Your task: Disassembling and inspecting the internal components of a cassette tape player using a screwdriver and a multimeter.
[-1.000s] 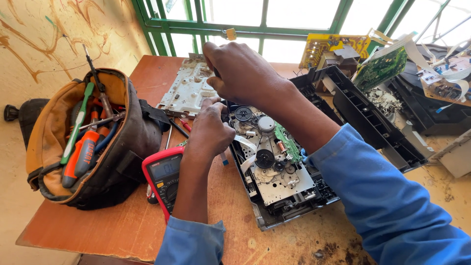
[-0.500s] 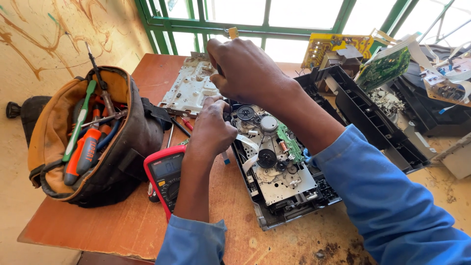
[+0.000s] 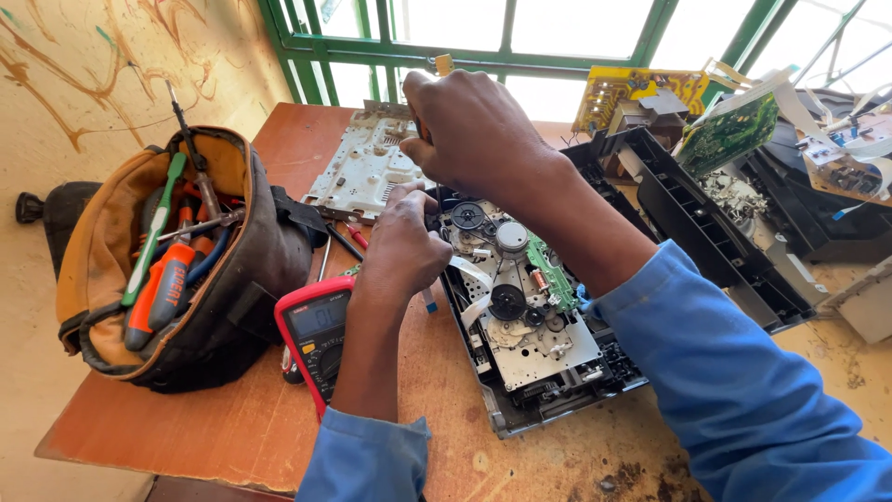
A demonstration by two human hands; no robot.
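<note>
Head view: open grey metal tape-deck mechanism with black reels (image 3: 525, 316) lies on the brown wooden table (image 3: 186, 428), beside a red multimeter (image 3: 316, 339). Left hand (image 3: 404, 251) clenched at its near-left corner, bracing. Right hand (image 3: 474, 135) fisted above; what it grips, cannot tell. Advice: keep chassis pinned, tool vertical, light torque.
</note>
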